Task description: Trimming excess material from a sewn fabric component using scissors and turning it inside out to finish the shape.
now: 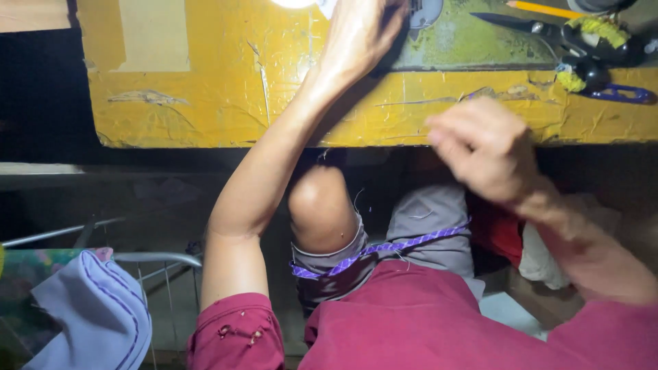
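Head cam looking down at a yellow table (226,89) w/ scuffed, taped-over edge. Left hand (360,31) is stretched up onto the tabletop near the top of the frame, fingers bent over something dark, prob the base of a sewing machine (425,14), but can't tell if it's actually gripping anything or just resting there. Right hand (483,147) is in front of the table edge, a bit blurry, fingers curled in loosely w/ thumb and fingertips close together; can't make out anything held in it.

On the tabletop at far right: black scissors (541,29), blades pointing left, handles wrapped in yellowish stuff, a pencil (545,9) just above them, and a blue handle bit (620,94) near the edge.

Below the table: bare knee (319,205), grey shorts (428,226) w/ a purple strip (404,243) lying across the lap, maroon shirt (425,322) filling the bottom. Lower left there's a pale lilac cloth (89,318) w/ purple stitching, draped on a wire rack (161,259), well apart from both hands.
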